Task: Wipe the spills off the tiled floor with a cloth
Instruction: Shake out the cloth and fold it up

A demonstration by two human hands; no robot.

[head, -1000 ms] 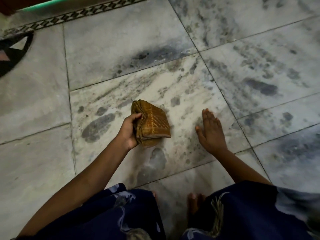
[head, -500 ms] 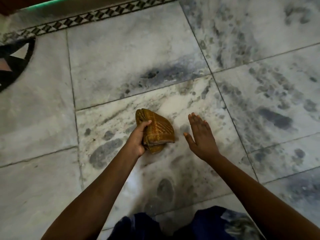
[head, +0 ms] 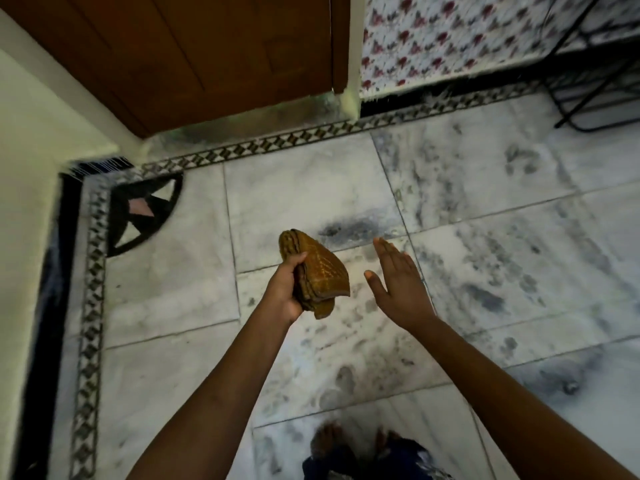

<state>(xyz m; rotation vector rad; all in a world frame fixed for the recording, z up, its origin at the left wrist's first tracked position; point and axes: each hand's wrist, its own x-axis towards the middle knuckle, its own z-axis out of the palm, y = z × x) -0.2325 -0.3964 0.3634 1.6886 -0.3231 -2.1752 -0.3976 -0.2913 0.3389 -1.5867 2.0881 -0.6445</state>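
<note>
Left hand (head: 284, 292) grips folded woven mustard cloth (head: 320, 275); right hand (head: 398, 285) flat.

This looks like a room in a home, with a grey-veined white marble tiled floor (head: 311, 188) edged by a black-and-white patterned border strip (head: 263, 142), a brown wooden door (head: 194, 53) and a red-flowered white cloth (head: 433, 39).

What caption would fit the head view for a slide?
Left hand grips a folded brown cloth above the smudged marble floor; right hand open.
</note>
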